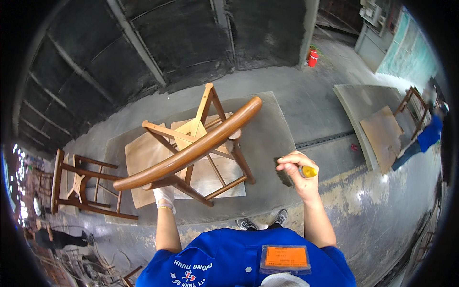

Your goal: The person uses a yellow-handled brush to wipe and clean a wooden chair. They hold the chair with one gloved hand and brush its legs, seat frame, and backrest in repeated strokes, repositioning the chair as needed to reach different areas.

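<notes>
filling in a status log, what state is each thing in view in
Left hand: gloved, partly hidden behind near chair
Right hand: bare, gripping brush
Brush: held, clear of near chair
Near chair: seatless, part brown, part pale
Left chair: seatless, untouched
Brown sheets: flat, partly covered
Fire extinguisher: standing upright

Furniture workshop, wooden chair frames (205,143), worn patchy floor (344,193), dark wall (191,43), red fire extinguisher (312,59)

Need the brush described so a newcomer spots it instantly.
Start at the big grey board under the curved-railed wooden chair. Near the board's right edge is the person's bare right hand, the brush in its grip. Dark bristles at the left and a bright yellow end at the right set it apart from the wooden chair.
</notes>
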Action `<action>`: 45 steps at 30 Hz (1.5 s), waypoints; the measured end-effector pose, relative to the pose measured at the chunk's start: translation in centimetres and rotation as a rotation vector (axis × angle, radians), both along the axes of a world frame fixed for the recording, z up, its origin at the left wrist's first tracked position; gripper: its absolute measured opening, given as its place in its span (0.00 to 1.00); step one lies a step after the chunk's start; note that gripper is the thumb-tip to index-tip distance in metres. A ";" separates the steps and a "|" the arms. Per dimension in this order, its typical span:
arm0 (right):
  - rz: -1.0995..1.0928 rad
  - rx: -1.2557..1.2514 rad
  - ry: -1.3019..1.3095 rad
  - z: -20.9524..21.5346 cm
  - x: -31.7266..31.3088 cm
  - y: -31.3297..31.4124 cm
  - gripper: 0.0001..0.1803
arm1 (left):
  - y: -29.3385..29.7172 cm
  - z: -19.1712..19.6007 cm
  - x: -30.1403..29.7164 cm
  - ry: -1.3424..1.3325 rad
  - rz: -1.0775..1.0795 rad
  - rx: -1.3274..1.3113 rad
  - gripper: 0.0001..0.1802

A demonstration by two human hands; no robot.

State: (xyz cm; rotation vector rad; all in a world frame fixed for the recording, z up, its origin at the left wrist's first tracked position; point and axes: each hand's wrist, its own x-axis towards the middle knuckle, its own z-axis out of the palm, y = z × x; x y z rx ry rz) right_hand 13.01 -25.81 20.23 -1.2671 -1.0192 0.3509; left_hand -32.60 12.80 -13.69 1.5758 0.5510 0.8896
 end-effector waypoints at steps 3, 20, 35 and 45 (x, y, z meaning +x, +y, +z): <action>0.222 0.164 -0.171 6.3 -2.6 0.7 0.06 | -3.9 -3.0 -1.3 -0.442 0.388 -0.795 0.21; 1.120 0.535 0.012 17.6 -10.0 -4.6 0.05 | -28.7 -6.3 -14.1 0.542 0.920 -1.075 0.28; 1.071 0.569 0.116 16.1 -10.3 -18.1 0.02 | -38.9 -6.7 -9.1 0.613 0.647 -0.858 0.21; 1.204 0.544 0.144 16.3 -12.0 -19.3 0.03 | -46.2 -1.9 -7.8 0.642 0.692 -0.713 0.28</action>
